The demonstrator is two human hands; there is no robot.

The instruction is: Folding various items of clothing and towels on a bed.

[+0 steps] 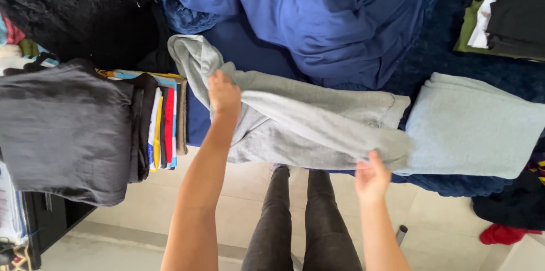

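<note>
- Bed (448,49): we keep the grey sweatpants (306,123) flat across its near edge.
- Sweatpants: we pull them taut, legs aligned.
- Left hand (223,96): fingers clamped on the fabric's upper fold.
- Right hand (372,177): fingers pinching the lower hem.

Light grey soft fleece sweatpants (306,126): one item, partly folded, lying crosswise in the middle of the scene over a dark blue surface, its near edge hanging just past that surface. Legs doubled one over the other, running left to right, ribbed cuffs at the right end. Waist end bunched and curled toward the far left. Fabric creased along the fold, otherwise flat.
</note>
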